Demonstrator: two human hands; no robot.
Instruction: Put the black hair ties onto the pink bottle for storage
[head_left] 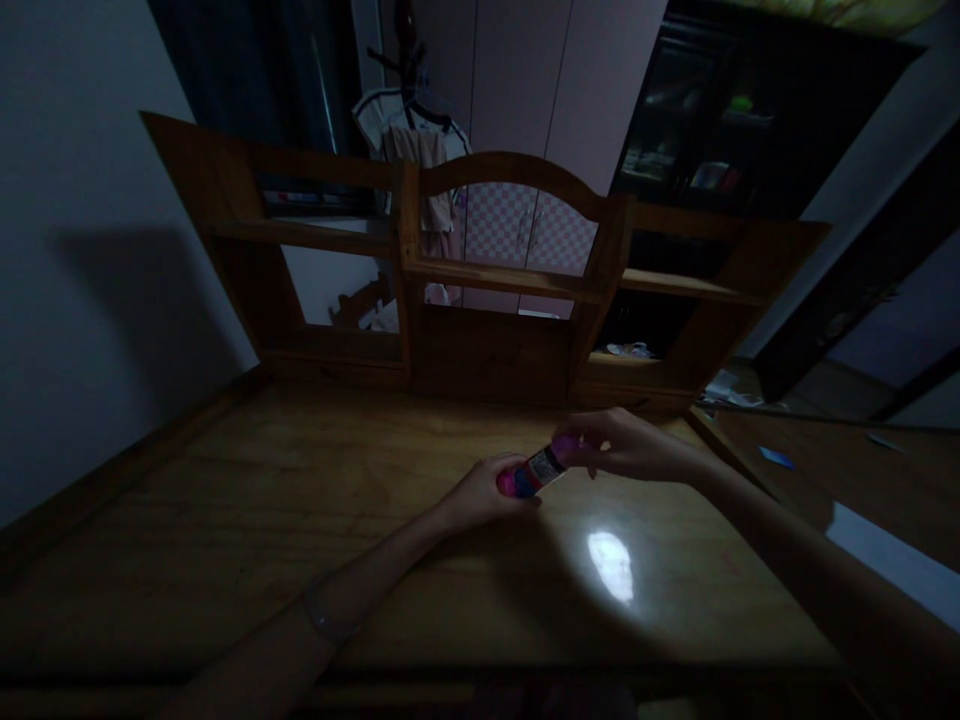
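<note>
Over the middle of a wooden desk (262, 520) both my hands hold a small pink bottle (541, 468) with a white label, lying tilted between them. My left hand (484, 492) is closed round its lower, bottom end. My right hand (626, 445) is closed round its upper end, fingers pinched on the pink cap. The bottle is lifted a little above the desk top. The room is dim.
A wooden shelf unit (495, 275) with an arched middle stands along the desk's back edge. A wall is at the left. Clothes hang on a rack (420, 150) behind. A dark cabinet (697, 150) stands back right. A bright light reflection (611, 565) lies on the desk.
</note>
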